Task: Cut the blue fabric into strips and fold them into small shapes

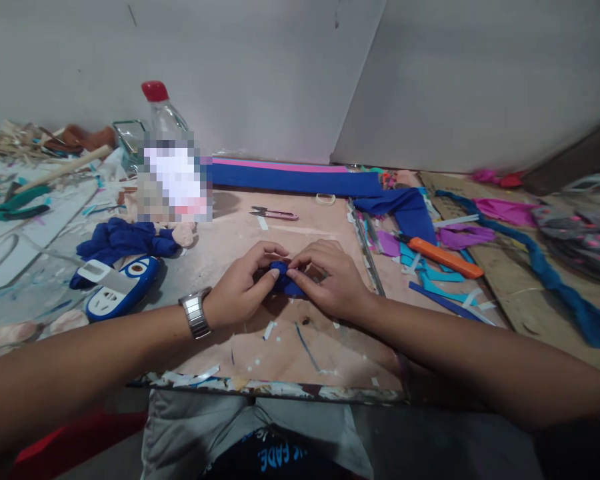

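Low over the middle of the work board, my left hand (250, 281) and my right hand (333, 275) meet at a small blue piece of cloth (291, 288). Both hands pinch it between thumb and fingers, and part of it is hidden under them. The cloth looks gathered or folded at the top, while a flat bit hangs toward me. A metal watch sits on my left wrist. Just beyond the hands lie pink-handled thread snips (277, 214). Behind those, a long strip of blue cloth (290, 180) lies along the wall with a pink layer under it.
At left are a bunched blue cloth (125, 239), a blue-and-white power strip (123, 290) and green-handled pliers (23, 203). A red-capped bottle (167, 113) stands behind a blurred patch. On the right lie an orange utility knife (443, 257) and coloured cloth scraps (465, 237).
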`<state>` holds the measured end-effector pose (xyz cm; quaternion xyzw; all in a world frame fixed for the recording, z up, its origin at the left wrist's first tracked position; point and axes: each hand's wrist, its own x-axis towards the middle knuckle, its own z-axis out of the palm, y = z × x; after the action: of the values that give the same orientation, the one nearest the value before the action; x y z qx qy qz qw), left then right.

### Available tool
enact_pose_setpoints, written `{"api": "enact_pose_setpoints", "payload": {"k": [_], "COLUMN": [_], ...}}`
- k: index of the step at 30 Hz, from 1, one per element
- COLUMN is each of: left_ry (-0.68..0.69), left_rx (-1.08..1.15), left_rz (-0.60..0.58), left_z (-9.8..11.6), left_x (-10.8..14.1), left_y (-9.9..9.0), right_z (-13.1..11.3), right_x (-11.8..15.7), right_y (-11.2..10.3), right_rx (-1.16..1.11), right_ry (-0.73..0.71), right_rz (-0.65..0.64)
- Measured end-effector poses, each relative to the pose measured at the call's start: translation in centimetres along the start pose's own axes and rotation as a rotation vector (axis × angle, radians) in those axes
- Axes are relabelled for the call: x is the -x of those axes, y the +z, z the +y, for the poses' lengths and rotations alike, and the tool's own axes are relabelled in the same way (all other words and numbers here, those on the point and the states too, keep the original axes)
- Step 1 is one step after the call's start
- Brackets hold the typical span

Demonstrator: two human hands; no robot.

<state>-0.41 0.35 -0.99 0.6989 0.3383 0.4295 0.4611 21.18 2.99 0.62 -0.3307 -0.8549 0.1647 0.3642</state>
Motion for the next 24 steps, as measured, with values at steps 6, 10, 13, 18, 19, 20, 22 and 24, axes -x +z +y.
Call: {"api": "enact_pose_setpoints", "payload": {"k": [6,10,13,18,19,20,22,24], "left_ry": [0.028,0.021,-0.007,-0.094,-0.104,-0.112,-0.117,-0.12], "left_rx": [-0.06,-0.059,-0.009,0.152,0.179,0.198,0.216,0.217], "left_rz": [-0.022,-0.018,-0.01,0.033,0.038,0.039,0.039,0.035], "left_z": [0.14,0.21,0.19,0.19,0.2,0.2,0.21,0.22], "left_x": [-0.01,-0.04,-0.06,-0.12,-0.14,-0.16,-0.19,-0.2], "left_y": [-0.03,0.03,0.1,0.24,0.25,0.25,0.24,0.22], "right_z": [0.12,0.17,0.13,-0.12,-0.14,-0.15,-0.09,0.0], "right_x": [0.05,0.06,0.03,-0.03,-0.03,-0.02,0.0,0.04], "right_y": [0.02,0.03,-0.01,-0.13,-0.13,-0.13,-0.09,-0.04], "right_rx": [-0.004,-0.004,-0.007,-0.041,-0.044,-0.045,-0.043,-0.034], "right_ry": [0.024,0.015,0.01,-0.006,-0.008,-0.01,-0.019,-0.026], "right_rz": [-0.002,-0.004,-0.006,-0.022,-0.024,-0.021,-0.006,0.006]}}
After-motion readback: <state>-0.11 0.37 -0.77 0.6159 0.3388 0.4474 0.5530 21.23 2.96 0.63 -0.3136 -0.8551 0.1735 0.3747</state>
